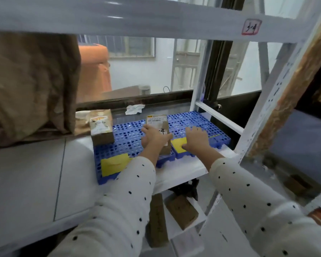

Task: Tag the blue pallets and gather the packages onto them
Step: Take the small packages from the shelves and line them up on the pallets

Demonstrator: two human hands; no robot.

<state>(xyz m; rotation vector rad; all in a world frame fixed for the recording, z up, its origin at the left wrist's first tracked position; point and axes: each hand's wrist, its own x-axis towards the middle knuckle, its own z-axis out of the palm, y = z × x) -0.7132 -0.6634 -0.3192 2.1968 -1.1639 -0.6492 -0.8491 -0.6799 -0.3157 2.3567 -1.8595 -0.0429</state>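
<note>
Up above the grip, a white shelf beam (156, 21) is running across the top, with a little red-bordered label (251, 26) reading "3-4" sitting toward its right end. Way off to the left of the grip a big crumpled brown paper bag (30, 84) is slumping on the shelf. Just behind the grip, a scrunched white paper scrap (134, 109) is lying on the dark window ledge (137, 100). Further back through the glass, something orange (94, 71) is showing, blurry. To the right, a perforated white upright (274, 95) is leaning diagonally beside a rough wooden plank (295, 80).
</note>
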